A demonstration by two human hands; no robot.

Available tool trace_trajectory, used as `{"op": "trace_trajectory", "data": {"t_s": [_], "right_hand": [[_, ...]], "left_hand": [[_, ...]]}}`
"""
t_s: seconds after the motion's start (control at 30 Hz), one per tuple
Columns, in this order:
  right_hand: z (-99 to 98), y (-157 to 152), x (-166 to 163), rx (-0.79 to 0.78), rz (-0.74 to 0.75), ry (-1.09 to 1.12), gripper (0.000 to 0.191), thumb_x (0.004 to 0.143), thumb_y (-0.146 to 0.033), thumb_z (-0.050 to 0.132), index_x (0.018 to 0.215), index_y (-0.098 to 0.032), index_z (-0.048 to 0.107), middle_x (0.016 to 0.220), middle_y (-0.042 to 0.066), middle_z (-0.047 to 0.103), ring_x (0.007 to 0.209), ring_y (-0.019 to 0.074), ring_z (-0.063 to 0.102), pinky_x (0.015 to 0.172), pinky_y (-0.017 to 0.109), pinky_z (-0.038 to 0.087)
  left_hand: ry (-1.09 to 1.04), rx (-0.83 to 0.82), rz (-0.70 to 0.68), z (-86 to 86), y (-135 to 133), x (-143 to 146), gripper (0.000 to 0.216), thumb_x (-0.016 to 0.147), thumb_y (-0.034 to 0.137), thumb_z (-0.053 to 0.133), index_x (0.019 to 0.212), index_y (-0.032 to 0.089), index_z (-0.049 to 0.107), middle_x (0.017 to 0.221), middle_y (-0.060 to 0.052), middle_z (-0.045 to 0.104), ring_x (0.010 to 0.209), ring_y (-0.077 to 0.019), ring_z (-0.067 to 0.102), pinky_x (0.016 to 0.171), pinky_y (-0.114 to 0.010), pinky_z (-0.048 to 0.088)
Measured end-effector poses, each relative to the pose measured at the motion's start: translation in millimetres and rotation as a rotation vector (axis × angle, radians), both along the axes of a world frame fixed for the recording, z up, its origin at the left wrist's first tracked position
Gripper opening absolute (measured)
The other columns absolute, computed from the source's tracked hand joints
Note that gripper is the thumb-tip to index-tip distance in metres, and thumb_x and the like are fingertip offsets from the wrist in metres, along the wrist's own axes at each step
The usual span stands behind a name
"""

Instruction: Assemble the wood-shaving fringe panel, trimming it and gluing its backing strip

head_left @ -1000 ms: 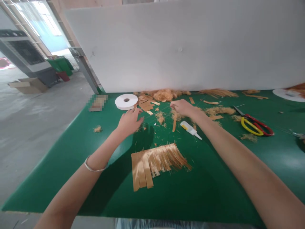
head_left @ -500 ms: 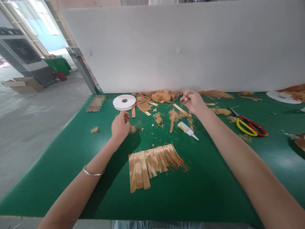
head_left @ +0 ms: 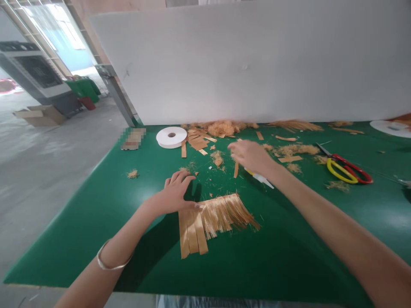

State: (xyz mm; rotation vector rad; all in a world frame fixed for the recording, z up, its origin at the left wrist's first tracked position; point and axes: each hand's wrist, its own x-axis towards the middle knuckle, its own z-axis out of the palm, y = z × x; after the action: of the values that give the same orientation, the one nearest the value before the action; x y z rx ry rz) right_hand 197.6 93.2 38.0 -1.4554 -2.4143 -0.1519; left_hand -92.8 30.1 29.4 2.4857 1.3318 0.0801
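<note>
A fan of golden-brown fringed strips (head_left: 212,220) lies in the middle of the green table (head_left: 96,205). My left hand (head_left: 176,193) rests open on the top left corner of that fan, fingers spread flat. My right hand (head_left: 250,155) hovers farther back above a small white glue bottle (head_left: 261,177) with a yellow label; its fingers are blurred and curled, and I cannot make out whether anything is in them. A loose brown strip (head_left: 236,169) lies just left of the bottle.
A white tape roll (head_left: 171,137) sits at the back left beside cut strips and fibre clumps (head_left: 221,127). Yellow and red scissors (head_left: 345,169) lie at the right. A white panel (head_left: 257,64) stands along the table's far edge. Another white disc (head_left: 390,127) is at far right.
My left hand came back from near the tape roll and settled on the fringed strips. My right hand dropped from the rear fibre pile toward the glue bottle.
</note>
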Motion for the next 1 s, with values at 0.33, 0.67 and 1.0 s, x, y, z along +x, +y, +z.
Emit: {"op": "trace_trajectory", "data": {"t_s": [0.33, 0.67, 1.0], "right_hand": [[-11.9, -42, -57, -0.082, 0.220, -0.035, 0.031, 0.090, -0.019, 0.037, 0.096, -0.019, 0.067, 0.082, 0.007, 0.070, 0.081, 0.0209, 0.061, 0.075, 0.037, 0.043], [-6.1, 12, -9, -0.056, -0.172, -0.018, 0.030, 0.085, -0.024, 0.044, 0.107, -0.017, 0.064, 0.108, 0.014, 0.063, 0.102, 0.0297, 0.056, 0.080, 0.041, 0.043], [-2.9, 9, -13, 0.000, 0.044, 0.151, 0.038, 0.068, -0.002, 0.037, 0.081, -0.018, 0.068, 0.097, 0.008, 0.065, 0.091, 0.0202, 0.058, 0.073, 0.030, 0.043]], "left_hand": [[0.059, 0.137, 0.022, -15.8, 2, 6, 0.078, 0.070, 0.058, 0.063, 0.133, 0.023, 0.035, 0.148, -0.018, 0.023, 0.140, -0.0357, 0.003, 0.105, -0.058, 0.014], [0.016, 0.040, 0.043, -7.5, 1, 7, 0.069, 0.075, 0.055, 0.060, 0.132, 0.024, 0.037, 0.147, -0.016, 0.025, 0.139, -0.0361, 0.006, 0.105, -0.060, 0.014], [-0.020, 0.073, 0.063, -6.7, 4, 3, 0.047, 0.084, 0.046, 0.052, 0.125, 0.025, 0.042, 0.143, -0.012, 0.034, 0.138, -0.0321, 0.014, 0.104, -0.057, 0.019]]}}
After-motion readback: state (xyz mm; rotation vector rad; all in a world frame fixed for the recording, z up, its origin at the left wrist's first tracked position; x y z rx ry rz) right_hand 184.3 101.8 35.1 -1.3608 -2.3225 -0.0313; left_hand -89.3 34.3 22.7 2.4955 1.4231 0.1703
